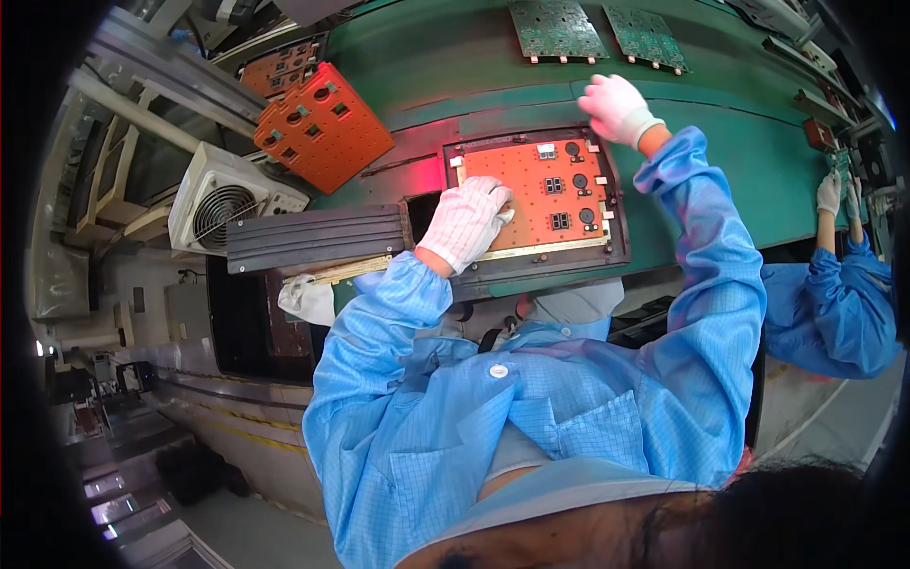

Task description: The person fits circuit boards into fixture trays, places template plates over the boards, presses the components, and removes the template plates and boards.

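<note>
An orange circuit board [526, 194] lies in a dark rectangular frame [621, 223] in front of me. It carries black round parts and small black square connectors toward its right side. My left hand [466, 223], in a white glove, rests over the board's left part with its fingers curled; what they hold, if anything, is hidden. Beyond the frame's far right corner, my right hand [618, 111], also white-gloved, is raised over the green bench [701, 171]. Its fingers are curled together, and I cannot make out anything in them.
Another orange panel [327, 128] with cutouts stands tilted at the far left. Beside it is a white fan unit [227, 204], near a ribbed black strip [318, 237]. Green circuit boards [559, 30] lie at the back. A co-worker's gloved hands [829, 192] hold a board at right.
</note>
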